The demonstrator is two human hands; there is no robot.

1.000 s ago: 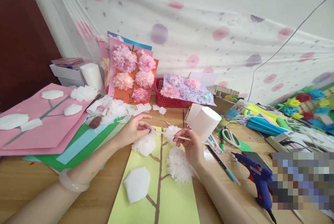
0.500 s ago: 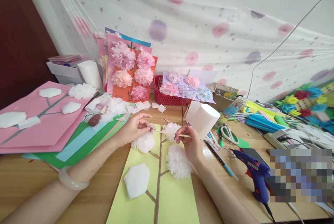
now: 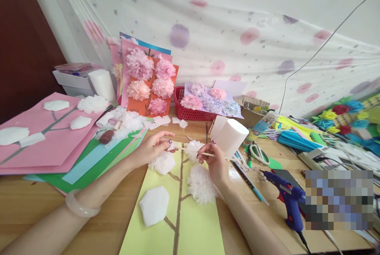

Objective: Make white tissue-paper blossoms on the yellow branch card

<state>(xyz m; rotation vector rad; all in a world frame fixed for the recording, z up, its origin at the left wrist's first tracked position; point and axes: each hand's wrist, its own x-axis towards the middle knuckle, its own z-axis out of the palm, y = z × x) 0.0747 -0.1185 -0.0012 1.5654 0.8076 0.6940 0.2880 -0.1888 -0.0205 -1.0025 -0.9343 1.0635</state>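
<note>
My right hand (image 3: 212, 160) is closed round a thin wooden stick (image 3: 190, 151), held nearly level above the yellow card (image 3: 198, 231). At the stick's left tip, my left hand (image 3: 157, 147) pinches a small piece of white tissue paper (image 3: 172, 145). On the card below are a brown painted branch (image 3: 179, 203), fluffy white paper flowers (image 3: 202, 183) and a flat white paper hexagon (image 3: 154, 206). My left hand hovers over one of the fluffy flowers. My right hand partly hides the ones on the right.
A blue glue gun (image 3: 286, 195) lies at the right, near scissors (image 3: 259, 154) and pens (image 3: 251, 181). A white paper roll (image 3: 234, 138) stands behind my right hand. Pink card (image 3: 65, 140) covers the left side. A red basket (image 3: 194, 113) sits against the back.
Both hands stay nearly in place. The left fingers and the tissue piece have shifted very slightly at the stick's tip, and the whole view has moved a little.
</note>
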